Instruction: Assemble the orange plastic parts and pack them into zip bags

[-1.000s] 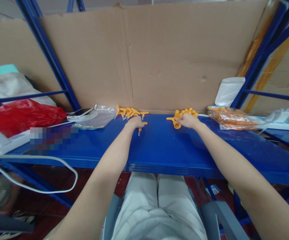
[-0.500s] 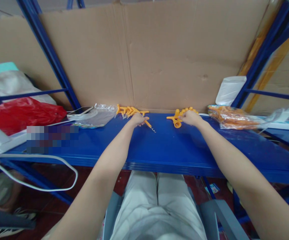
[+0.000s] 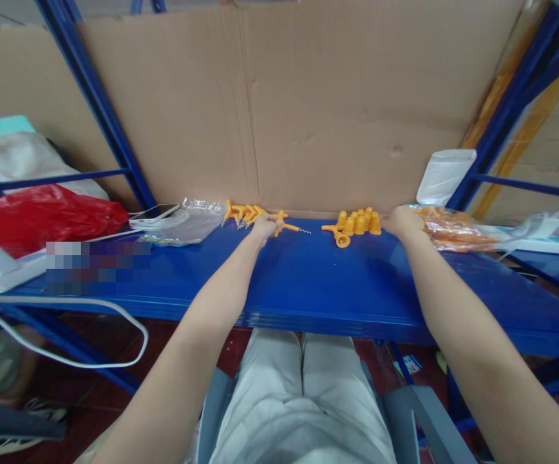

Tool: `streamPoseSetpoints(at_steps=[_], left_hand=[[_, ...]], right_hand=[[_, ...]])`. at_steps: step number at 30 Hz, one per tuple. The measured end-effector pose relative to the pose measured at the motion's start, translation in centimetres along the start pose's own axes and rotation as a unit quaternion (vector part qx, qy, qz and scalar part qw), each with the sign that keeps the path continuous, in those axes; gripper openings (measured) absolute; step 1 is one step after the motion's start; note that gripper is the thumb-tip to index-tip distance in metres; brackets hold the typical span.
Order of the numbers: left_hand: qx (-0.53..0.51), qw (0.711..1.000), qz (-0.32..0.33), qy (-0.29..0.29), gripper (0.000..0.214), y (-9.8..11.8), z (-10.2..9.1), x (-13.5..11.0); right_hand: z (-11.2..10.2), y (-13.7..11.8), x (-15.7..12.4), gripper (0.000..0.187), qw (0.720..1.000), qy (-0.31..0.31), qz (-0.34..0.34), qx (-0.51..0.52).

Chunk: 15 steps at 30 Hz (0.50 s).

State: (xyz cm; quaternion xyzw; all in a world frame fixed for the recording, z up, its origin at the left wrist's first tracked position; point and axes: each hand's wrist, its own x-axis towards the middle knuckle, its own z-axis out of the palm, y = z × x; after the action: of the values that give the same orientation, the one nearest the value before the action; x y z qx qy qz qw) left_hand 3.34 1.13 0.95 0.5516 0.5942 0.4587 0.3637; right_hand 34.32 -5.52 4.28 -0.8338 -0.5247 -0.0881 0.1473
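My left hand [image 3: 264, 226] is closed round an orange corkscrew [image 3: 286, 227] whose metal spiral points right, just over the blue shelf [image 3: 308, 277]. Behind it lies a pile of orange corkscrews [image 3: 243, 213] against the cardboard. My right hand [image 3: 402, 221] rests at the left end of a clear bag of orange parts [image 3: 448, 229]; its fingers are hidden from me. Between the hands stands a cluster of orange caps [image 3: 359, 222] with an orange ring piece [image 3: 340, 237] in front.
A phone [image 3: 155, 213] and clear plastic bags [image 3: 190, 222] lie left of the corkscrews. Farther left are a red bag [image 3: 38, 219] and a white cable [image 3: 67, 335]. A white pouch [image 3: 444, 175] leans at the back right. Cardboard [image 3: 308, 103] walls the shelf's rear.
My right hand left the orange caps and moved right to the bag of orange parts. My left hand lifted the corkscrew and turned its spiral to the right.
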Motion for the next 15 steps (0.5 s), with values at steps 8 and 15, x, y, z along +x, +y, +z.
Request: streamPoseSetpoints(at_steps=[8,15], left_hand=[[0.134,0.989,0.061,0.008,0.011,-0.7,0.1,0.2],[0.177,0.979,0.098,0.013,0.014,-0.7,0.1,0.3]], right_hand=[[2.2,1.2,1.3,0.057,0.996,-0.09,0.008,0.007],[3.4,0.8,0.8,0.064,0.994,-0.082,0.048,0.052]])
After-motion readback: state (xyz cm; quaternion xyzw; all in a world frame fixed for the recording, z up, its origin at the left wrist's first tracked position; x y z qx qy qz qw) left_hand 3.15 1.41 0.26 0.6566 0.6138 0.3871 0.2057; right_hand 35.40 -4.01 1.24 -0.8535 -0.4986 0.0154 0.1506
